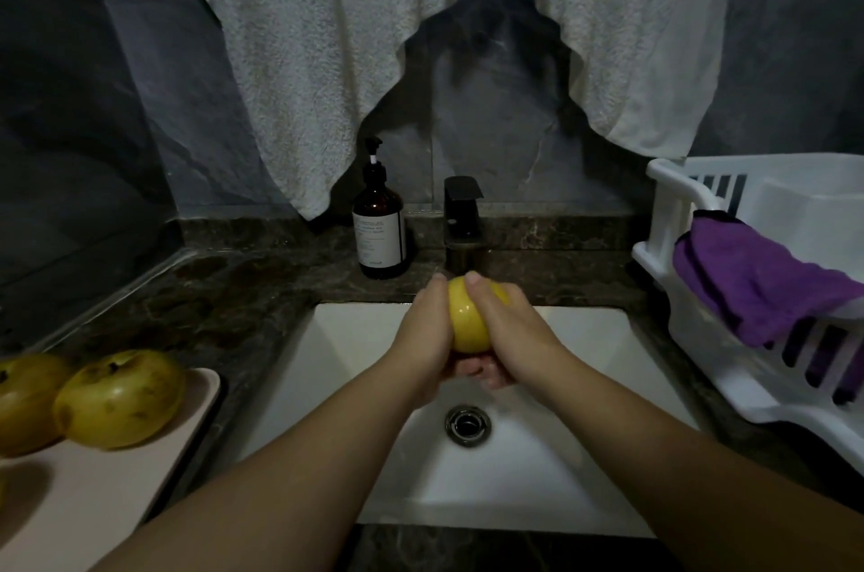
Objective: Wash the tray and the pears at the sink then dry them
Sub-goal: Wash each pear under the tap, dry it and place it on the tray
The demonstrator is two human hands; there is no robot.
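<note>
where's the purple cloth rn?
In the head view, the purple cloth is at the right, draped over the rim of the white dish rack on the counter right of the sink.

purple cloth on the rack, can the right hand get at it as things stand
Probably not right away: the right hand and the left hand both grip a pear over the sink. Once freed, the path to the purple cloth on the white dish rack looks unobstructed.

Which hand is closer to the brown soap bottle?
Left. The left hand grips the pear on the side facing the soap bottle. The right hand grips the pear's far side, further from the bottle.
</note>
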